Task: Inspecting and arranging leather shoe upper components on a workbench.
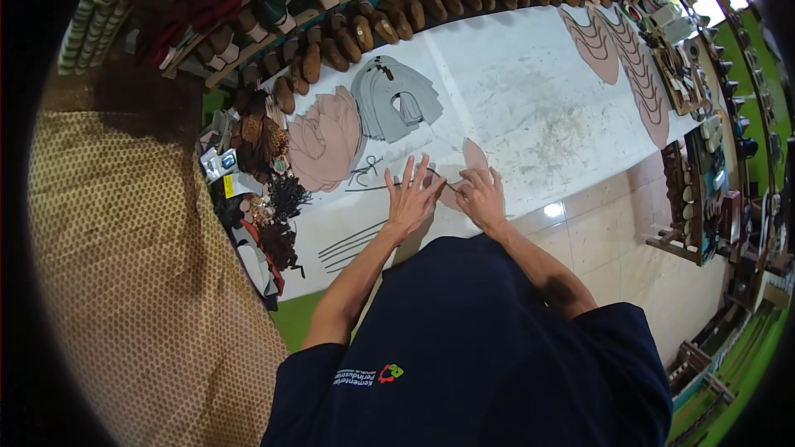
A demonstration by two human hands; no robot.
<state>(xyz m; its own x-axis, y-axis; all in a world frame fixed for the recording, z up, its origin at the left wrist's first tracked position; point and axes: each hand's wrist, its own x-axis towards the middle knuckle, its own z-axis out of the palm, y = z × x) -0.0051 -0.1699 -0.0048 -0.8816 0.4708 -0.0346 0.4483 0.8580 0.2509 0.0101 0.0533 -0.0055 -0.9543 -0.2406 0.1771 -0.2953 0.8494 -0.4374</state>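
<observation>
Over the near edge of a white worktable (464,58), both my hands work at a pink sole-shaped piece (474,154). My left hand (414,201) pinches a thin dark strip (368,189) with thumb and forefinger, its other fingers raised and spread. The strip's loose end trails left across the table. On the pink piece, my right hand (483,199) has its fingers closed on the strip close to the left hand. Part of the pink piece is hidden under the hands. Several more dark strips (352,237) lie side by side left of my left forearm.
Fanned grey cut pieces (377,103) and a pile of pink pieces (323,145) lie at the left. Wooden shoe lasts (385,29) line the far edge. Overlapping pink soles with dark edging (642,83) rest at the right. Tangled materials (265,141) crowd the left end.
</observation>
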